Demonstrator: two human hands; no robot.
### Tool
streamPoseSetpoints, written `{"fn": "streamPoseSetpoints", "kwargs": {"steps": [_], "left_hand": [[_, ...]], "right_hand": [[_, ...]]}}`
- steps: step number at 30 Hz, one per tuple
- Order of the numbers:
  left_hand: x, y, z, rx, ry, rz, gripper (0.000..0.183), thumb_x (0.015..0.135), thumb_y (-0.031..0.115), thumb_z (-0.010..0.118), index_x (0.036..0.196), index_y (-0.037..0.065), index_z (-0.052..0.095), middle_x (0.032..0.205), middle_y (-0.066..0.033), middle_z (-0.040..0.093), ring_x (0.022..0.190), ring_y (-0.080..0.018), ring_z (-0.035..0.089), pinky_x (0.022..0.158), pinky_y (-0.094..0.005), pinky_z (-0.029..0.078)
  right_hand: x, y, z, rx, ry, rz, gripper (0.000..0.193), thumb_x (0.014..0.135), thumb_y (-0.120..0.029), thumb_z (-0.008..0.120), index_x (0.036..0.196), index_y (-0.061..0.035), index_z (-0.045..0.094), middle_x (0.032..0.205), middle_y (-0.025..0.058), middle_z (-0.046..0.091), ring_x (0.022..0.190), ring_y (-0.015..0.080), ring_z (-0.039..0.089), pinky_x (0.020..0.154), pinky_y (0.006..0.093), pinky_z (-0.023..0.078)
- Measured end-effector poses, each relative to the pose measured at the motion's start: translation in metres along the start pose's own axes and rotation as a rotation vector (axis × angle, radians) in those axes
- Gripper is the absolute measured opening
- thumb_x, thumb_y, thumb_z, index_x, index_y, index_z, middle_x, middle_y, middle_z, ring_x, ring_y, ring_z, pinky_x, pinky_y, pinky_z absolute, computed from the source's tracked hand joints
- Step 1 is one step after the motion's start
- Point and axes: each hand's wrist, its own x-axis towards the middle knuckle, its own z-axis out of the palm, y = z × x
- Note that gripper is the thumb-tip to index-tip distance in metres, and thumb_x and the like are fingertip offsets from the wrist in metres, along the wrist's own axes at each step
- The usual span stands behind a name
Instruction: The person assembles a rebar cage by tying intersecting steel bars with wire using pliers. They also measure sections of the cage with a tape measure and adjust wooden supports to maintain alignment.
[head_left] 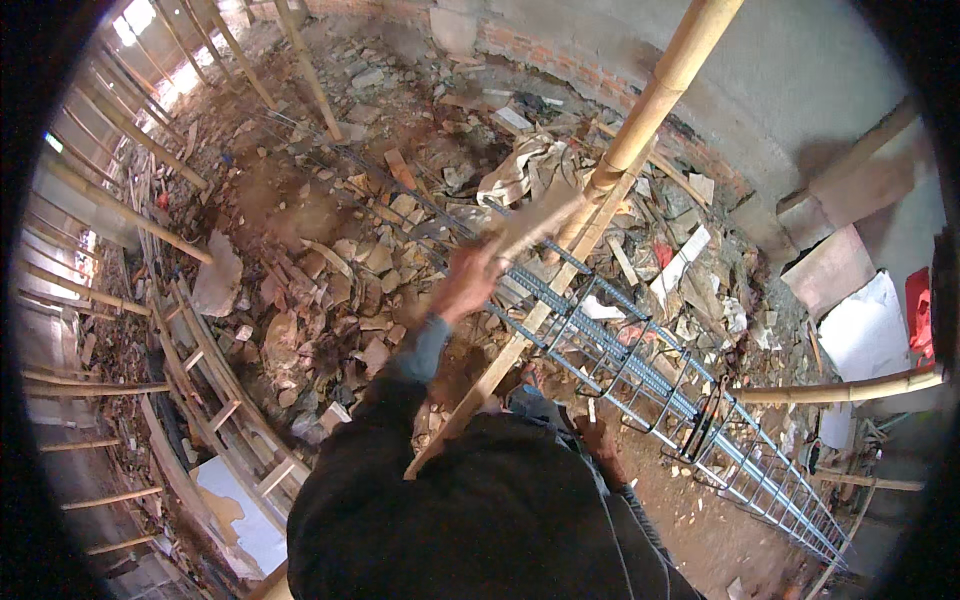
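My left hand (470, 280) reaches forward at the middle, its fingers closed round the near end of a short, rough wooden piece (540, 222). That piece is slightly blurred and its far end meets an upright bamboo pole (640, 115). Just right of the hand runs a long rebar cage (640, 357), steel bars joined by square stirrups. A wooden batten (505, 358) slants across the cage. Lower down, my right hand (598, 442) hangs close to the cage, its fingers curled and partly in shadow. Beside them shows a small pale stick (591, 410); whether the hand holds it is unclear.
Broken brick and rubble (330, 270) cover the ground, with a crumpled cloth sack (525, 170) ahead. A wooden ladder (225, 410) lies at left near several bamboo props (130, 210). Another bamboo pole (840, 388) juts in from the right. A plastered wall (790, 70) stands behind.
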Motion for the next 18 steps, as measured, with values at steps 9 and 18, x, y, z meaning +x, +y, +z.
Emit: {"fn": "streamPoseSetpoints", "kwargs": {"steps": [9,18], "left_hand": [[0.037,-0.120,-0.081,-0.464,-0.128,-0.340,0.063,0.102,0.048,0.072,0.150,0.008,0.063,0.149,-0.0109,0.061,0.140,-0.0229,0.054,0.119,-0.0383,0.040],[0.027,-0.095,-0.092,-0.558,-0.169,-0.258,0.061,0.100,0.051,0.073,0.149,0.017,0.066,0.157,-0.0159,0.053,0.148,-0.0294,0.046,0.122,-0.0432,0.036]], "right_hand": [[0.009,0.013,0.010,-0.195,-0.066,-0.088,0.043,0.102,-0.047,0.064,0.113,-0.0089,0.080,0.102,0.0222,0.079,0.096,0.0373,0.077,0.082,0.0487,0.057],[-0.003,-0.031,0.009,-0.052,-0.056,0.022,0.039,0.102,-0.041,0.066,0.110,-0.0049,0.079,0.095,0.0203,0.079,0.090,0.0331,0.076,0.081,0.0456,0.057]]}}
